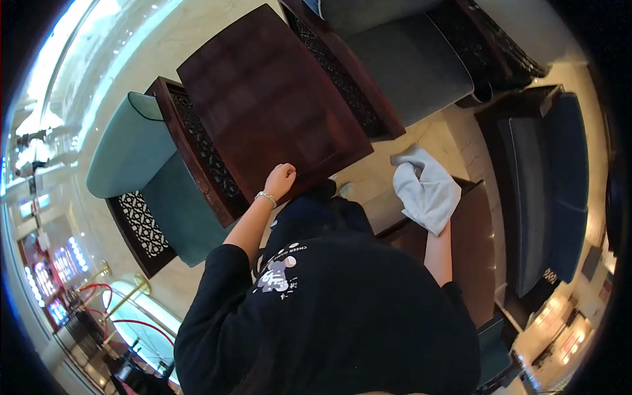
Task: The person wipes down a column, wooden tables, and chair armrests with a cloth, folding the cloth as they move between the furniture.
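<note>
My left hand (282, 180), with a bracelet at its wrist, is over the near end of a dark reddish wooden table (263, 85). Its fingers are curled in, and I see nothing in them. Whether it touches the wood, I cannot tell. Out to the right, a pale grey cloth (428, 191) drapes over my right hand and hides its fingers. The cloth hangs bunched between the table's near right corner and a brown wooden surface (471, 243).
Left of the table stands a teal armchair (174, 204) with a dark carved frame. A grey-cushioned chair (411, 66) is at the far right side. Further right is a dark blue seat (559, 184). Gold posts with red ropes (135, 322) stand lower left on a pale floor.
</note>
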Available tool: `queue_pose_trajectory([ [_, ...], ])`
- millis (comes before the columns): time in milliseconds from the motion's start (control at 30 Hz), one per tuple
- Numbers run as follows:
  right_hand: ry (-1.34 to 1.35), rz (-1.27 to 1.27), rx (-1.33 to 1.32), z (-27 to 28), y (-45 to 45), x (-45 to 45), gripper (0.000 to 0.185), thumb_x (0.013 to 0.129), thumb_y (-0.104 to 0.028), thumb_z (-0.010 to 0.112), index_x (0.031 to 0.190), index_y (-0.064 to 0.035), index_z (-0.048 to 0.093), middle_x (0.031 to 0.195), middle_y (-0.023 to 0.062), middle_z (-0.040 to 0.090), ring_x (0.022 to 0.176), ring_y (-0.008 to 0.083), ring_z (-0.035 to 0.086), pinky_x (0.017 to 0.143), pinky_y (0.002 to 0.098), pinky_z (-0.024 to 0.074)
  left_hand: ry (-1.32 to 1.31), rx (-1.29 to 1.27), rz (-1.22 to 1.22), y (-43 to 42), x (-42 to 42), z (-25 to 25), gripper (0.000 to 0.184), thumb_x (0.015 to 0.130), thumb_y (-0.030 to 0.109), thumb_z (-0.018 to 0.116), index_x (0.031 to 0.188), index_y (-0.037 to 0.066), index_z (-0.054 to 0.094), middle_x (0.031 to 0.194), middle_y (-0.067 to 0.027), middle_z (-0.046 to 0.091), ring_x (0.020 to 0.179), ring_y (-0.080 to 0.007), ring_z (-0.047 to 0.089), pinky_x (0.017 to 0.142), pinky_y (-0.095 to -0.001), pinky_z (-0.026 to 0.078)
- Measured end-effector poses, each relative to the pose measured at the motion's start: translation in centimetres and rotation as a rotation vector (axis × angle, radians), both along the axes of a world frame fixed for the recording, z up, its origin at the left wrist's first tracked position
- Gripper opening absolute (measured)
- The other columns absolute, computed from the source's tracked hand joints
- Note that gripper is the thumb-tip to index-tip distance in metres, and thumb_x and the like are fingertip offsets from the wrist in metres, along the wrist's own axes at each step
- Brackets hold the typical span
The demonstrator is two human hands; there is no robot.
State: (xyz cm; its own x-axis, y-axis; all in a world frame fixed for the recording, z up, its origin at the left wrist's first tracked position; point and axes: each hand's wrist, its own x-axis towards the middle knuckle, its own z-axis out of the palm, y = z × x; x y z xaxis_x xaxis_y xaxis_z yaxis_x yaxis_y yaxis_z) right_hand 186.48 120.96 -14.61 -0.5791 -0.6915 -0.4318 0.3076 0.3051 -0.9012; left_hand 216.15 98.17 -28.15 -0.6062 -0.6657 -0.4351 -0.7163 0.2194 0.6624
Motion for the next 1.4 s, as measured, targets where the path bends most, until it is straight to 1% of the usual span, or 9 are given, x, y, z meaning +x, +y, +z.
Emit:
queue_pose_trajectory([
  [267, 0.253, 0.153, 0.021, 0.6, -10.3, -8.3, 0.042, 0.069, -0.019, 0.059, 0.104, 0.0013, 0.050, 0.097, 0.0179, 0.052, 0.089, 0.0283, 0.052, 0.078, 0.0320, 0.0413, -0.386, -0.422, -0.170, -6.4, -4.9, -2.2, 0.079, 0.067, 0.043, 0.064, 0.128, 0.006, 0.031, 0.134, -0.0209, 0.026, 0.122, -0.0367, 0.028, 0.095, -0.0473, 0.030],
  [533, 0.628, 0.258, 0.027, -8.6, -25.1, -15.5, 0.040, 0.067, -0.019, 0.060, 0.101, 0.0015, 0.053, 0.094, 0.0183, 0.054, 0.086, 0.0288, 0.054, 0.076, 0.0319, 0.0431, -0.408, -0.429, 0.196, -14.4, -14.6, -8.0, 0.066, 0.078, 0.044, 0.052, 0.129, 0.007, 0.032, 0.136, -0.0226, 0.019, 0.125, -0.0355, 0.022, 0.100, -0.0467, 0.021],
  [567, 0.521, 0.229, 0.036, -10.8, -26.6, -16.3, 0.039, 0.067, -0.019, 0.060, 0.100, 0.0015, 0.054, 0.093, 0.0183, 0.055, 0.085, 0.0289, 0.055, 0.075, 0.0319, 0.0434, -0.431, -0.527, 0.264, -14.2, -15.6, -8.2, 0.065, 0.079, 0.044, 0.050, 0.129, 0.008, 0.032, 0.136, -0.0228, 0.019, 0.126, -0.0355, 0.021, 0.100, -0.0458, 0.021],
  [600, -0.086, 0.035, 0.032, -14.3, -27.0, -17.2, 0.046, 0.069, -0.021, 0.058, 0.108, 0.0013, 0.050, 0.097, 0.0174, 0.055, 0.090, 0.0275, 0.054, 0.077, 0.0316, 0.0424, -0.455, -0.624, 0.330, -13.9, -16.0, -8.8, 0.063, 0.080, 0.044, 0.048, 0.130, 0.009, 0.032, 0.136, -0.0229, 0.018, 0.126, -0.0355, 0.019, 0.101, -0.0450, 0.020],
  [867, 1.274, 0.426, -0.095, -16.4, -40.4, -10.8, 0.041, 0.060, -0.033, 0.065, 0.094, -0.0102, 0.059, 0.107, 0.0146, 0.052, 0.106, 0.0339, 0.042, 0.092, 0.0434, 0.0263, -0.370, -0.612, 0.386, -13.4, -15.7, -9.7, 0.060, 0.080, 0.039, 0.047, 0.131, 0.012, 0.030, 0.139, -0.0204, 0.014, 0.128, -0.0349, 0.014, 0.103, -0.0441, 0.014],
  [900, 1.256, 0.494, -0.072, -17.9, -42.2, -10.8, 0.052, 0.061, -0.044, 0.062, 0.100, -0.0114, 0.058, 0.114, 0.0164, 0.048, 0.114, 0.0363, 0.032, 0.098, 0.0491, 0.0140, -0.376, -0.600, 0.385, -13.4, -15.8, -9.5, 0.060, 0.079, 0.039, 0.048, 0.130, 0.012, 0.031, 0.138, -0.0207, 0.015, 0.128, -0.0347, 0.014, 0.103, -0.0444, 0.014],
  [933, 1.293, 0.489, -0.077, -18.9, -43.8, -10.7, 0.046, 0.062, -0.040, 0.063, 0.097, -0.0110, 0.059, 0.110, 0.0134, 0.052, 0.111, 0.0333, 0.038, 0.093, 0.0447, 0.0240, -0.360, -0.600, 0.384, -13.4, -15.9, -9.5, 0.060, 0.079, 0.039, 0.048, 0.130, 0.012, 0.031, 0.138, -0.0211, 0.015, 0.128, -0.0352, 0.014, 0.103, -0.0450, 0.014],
  [1200, 1.682, 0.632, 0.175, -22.5, -48.2, -9.7, 0.037, 0.076, -0.039, 0.050, 0.100, -0.0133, 0.060, 0.102, 0.0126, 0.058, 0.101, 0.0321, 0.049, 0.089, 0.0500, 0.0285, -0.367, -0.610, 0.366, -13.4, -15.9, -9.7, 0.062, 0.078, 0.038, 0.048, 0.130, 0.011, 0.030, 0.137, -0.0220, 0.016, 0.128, -0.0368, 0.014, 0.102, -0.0475, 0.015],
  [1400, 1.420, 0.817, 0.340, -21.1, -39.5, -10.6, 0.027, 0.073, -0.026, 0.053, 0.090, -0.0076, 0.062, 0.090, 0.0136, 0.061, 0.090, 0.0318, 0.053, 0.079, 0.0440, 0.0392, -0.368, -0.673, 0.350, -13.5, -16.1, -9.9, 0.062, 0.075, 0.037, 0.052, 0.128, 0.010, 0.034, 0.135, -0.0243, 0.019, 0.126, -0.0381, 0.019, 0.100, -0.0486, 0.020],
])
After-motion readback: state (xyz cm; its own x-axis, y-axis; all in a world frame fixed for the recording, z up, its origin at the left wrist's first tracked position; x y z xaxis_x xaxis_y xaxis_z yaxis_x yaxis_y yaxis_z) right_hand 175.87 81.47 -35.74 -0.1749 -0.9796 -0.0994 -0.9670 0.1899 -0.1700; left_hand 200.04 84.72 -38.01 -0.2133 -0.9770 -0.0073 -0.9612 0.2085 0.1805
